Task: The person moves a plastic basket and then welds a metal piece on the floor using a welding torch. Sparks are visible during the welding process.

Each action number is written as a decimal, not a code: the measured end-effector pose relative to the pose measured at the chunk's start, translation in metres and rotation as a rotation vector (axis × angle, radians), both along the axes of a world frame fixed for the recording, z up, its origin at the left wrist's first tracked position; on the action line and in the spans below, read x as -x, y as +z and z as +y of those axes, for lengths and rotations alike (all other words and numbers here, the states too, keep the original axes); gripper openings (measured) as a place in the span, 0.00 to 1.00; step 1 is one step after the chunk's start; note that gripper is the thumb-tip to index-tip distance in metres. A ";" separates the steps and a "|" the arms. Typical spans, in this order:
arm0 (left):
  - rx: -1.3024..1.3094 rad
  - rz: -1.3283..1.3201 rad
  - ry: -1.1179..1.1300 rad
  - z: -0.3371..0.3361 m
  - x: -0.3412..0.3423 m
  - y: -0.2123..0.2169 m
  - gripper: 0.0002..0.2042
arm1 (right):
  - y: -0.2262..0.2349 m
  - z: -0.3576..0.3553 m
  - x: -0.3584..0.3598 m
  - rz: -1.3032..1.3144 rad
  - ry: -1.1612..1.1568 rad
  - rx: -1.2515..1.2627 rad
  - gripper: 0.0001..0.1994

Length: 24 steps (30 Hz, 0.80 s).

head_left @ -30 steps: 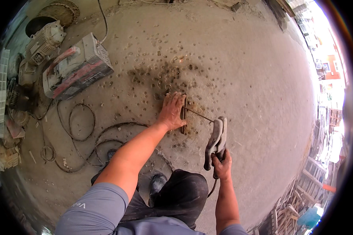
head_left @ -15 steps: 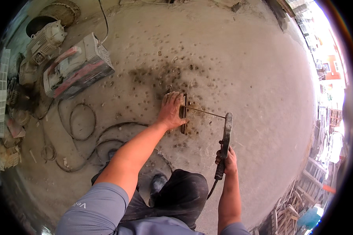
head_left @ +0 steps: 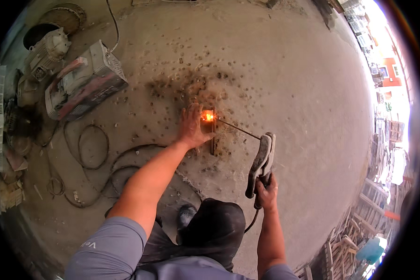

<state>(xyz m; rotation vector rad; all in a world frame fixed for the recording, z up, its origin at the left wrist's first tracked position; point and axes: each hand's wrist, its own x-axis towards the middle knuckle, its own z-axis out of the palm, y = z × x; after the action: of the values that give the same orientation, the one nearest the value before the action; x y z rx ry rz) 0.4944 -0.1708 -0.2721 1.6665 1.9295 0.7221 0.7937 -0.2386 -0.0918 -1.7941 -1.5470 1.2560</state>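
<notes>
My left hand (head_left: 191,127) reaches over the floor with its fingers spread along a narrow dark metal piece (head_left: 213,145); the thumb rests against the piece's side. A bright orange glow (head_left: 208,115) burns at the piece's far end, close to my fingertips, and washes out the detail there. On the right, my right hand (head_left: 268,192) is closed around the handle of a welding electrode holder (head_left: 262,158). From its jaws a thin welding electrode (head_left: 238,127) runs left, its tip right beside the glow. A cable hangs from the holder's lower end.
A dusty box-shaped welding machine (head_left: 86,81) stands at the left, beside an electric motor (head_left: 49,49). Black cable (head_left: 108,144) lies in loops left of my legs. Stained, pitted concrete floor (head_left: 303,102) surrounds the work. Piled wooden pieces (head_left: 345,247) lie at the lower right.
An orange glow has appeared at the electrode's tip. The electrode holder has turned in my right hand, showing its two arms. My left fingertips have drawn slightly back from the metal piece's far end.
</notes>
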 end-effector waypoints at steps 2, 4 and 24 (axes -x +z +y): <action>-0.002 0.012 0.003 -0.001 -0.002 0.000 0.57 | -0.010 -0.002 -0.007 0.028 0.013 -0.025 0.21; 0.001 0.012 0.000 -0.001 -0.003 0.006 0.57 | -0.010 -0.004 -0.013 0.011 0.011 0.067 0.19; -0.035 0.027 -0.084 -0.001 -0.010 0.013 0.54 | -0.026 0.000 -0.003 -0.019 0.041 -0.025 0.19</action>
<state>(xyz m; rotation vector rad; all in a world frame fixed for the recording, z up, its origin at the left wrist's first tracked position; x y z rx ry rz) 0.5040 -0.1716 -0.2591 1.7762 1.8627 0.7075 0.7966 -0.2390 -0.1178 -1.7718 -1.6099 1.2364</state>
